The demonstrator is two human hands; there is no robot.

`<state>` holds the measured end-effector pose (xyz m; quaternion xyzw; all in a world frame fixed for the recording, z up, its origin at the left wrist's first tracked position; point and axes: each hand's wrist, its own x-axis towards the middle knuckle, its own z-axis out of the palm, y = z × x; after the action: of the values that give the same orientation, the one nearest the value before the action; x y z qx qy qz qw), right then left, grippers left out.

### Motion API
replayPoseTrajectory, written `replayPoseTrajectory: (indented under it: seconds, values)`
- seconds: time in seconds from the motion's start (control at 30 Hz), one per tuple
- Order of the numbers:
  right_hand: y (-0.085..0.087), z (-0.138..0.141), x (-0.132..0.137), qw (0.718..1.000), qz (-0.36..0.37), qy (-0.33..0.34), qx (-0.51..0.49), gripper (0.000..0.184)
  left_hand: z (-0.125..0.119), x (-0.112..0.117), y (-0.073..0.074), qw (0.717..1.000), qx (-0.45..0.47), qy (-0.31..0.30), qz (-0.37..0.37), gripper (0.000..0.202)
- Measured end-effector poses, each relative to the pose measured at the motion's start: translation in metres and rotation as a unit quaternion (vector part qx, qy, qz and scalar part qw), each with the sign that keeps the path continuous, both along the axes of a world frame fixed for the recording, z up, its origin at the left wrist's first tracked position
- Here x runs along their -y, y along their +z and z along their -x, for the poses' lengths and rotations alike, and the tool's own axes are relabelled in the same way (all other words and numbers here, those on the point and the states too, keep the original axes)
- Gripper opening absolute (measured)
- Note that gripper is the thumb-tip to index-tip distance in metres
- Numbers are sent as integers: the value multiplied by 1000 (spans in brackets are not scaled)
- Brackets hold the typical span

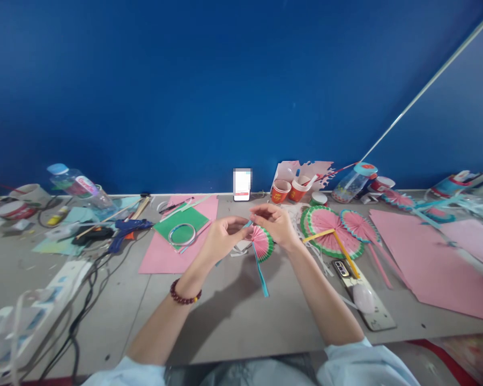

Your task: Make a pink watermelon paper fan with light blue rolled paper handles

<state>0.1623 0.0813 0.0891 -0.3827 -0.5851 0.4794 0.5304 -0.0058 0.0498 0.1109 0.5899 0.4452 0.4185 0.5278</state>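
Both my hands are raised over the middle of the grey table [233,316]. My left hand [224,237] and my right hand [276,222] pinch a small pleated pink paper fan with a green rim [262,242]. A thin light-blue stick [261,274] hangs down from the fan toward me. Fingers of both hands are closed at the fan's top edge. A dark red bead bracelet [185,296] circles my left wrist.
Finished watermelon fans [332,230] lie to the right beside a phone [364,297] and pink paper sheets [438,257]. To the left are a green sheet with a tape ring [181,234], a blue glue gun [126,231], cables and a power strip [60,284]. Cups [289,190] and another phone [242,185] stand at the wall.
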Motion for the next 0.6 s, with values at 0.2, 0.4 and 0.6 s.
replayPoseTrajectory:
  seconds: [0.2,0.4,0.6]
  values:
    - [2,-2,0,1000,7,23,-18,28,-2,-3,-3,998,56,24,14,29]
    - [4,-2,2,999,-10,26,-20,26,-2,-5,-8,994,97,37,18,32]
    - [6,0,4,999,12,23,-36,29,0,-6,-8,994,98,40,7,29]
